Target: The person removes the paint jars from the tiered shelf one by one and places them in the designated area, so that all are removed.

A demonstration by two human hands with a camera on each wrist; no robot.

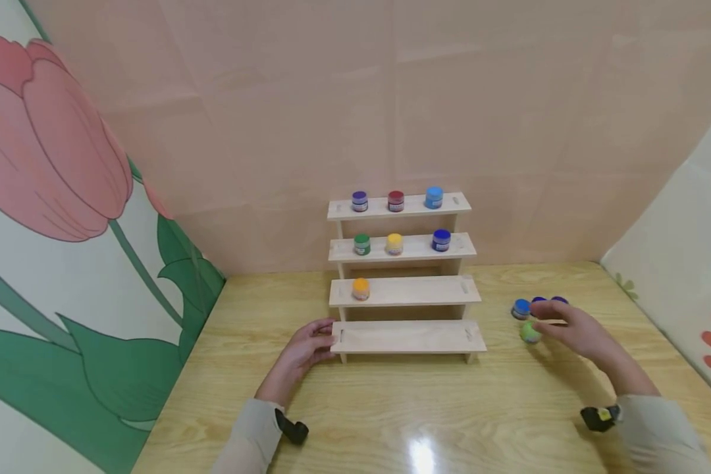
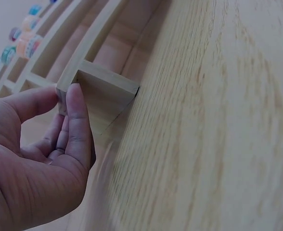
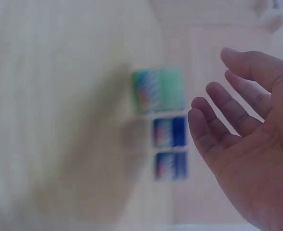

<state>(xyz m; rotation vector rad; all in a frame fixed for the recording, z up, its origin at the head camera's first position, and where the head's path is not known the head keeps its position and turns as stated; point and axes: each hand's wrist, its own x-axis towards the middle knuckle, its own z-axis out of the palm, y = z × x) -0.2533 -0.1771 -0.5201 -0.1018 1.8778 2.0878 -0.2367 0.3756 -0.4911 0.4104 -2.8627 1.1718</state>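
The left hand [image 1: 307, 345] had its grip pinched on the left end of the lowest shelf of a wooden stand [image 1: 409, 337], thumb on one side of the board and fingers on the other, and the stand stood upright on the counter [image 1: 355, 411]. The right hand [image 1: 577, 332] hung with its grip open, fingers spread and gently bent, beside a light green jar [image 1: 530, 334] on the counter to the right of the stand; whether it touched the jar could not be told. Just behind that jar stood a blue jar [image 1: 521, 309] and two dark blue jars [image 1: 559, 300], partly hidden by the hand. On the top shelf were purple [image 1: 359, 201], red [image 1: 395, 201] and light blue jars [image 1: 434, 198], on the second green [image 1: 362, 245], yellow [image 1: 394, 244] and deep blue ones [image 1: 441, 240], and on the third an orange jar [image 1: 361, 289] near its left end
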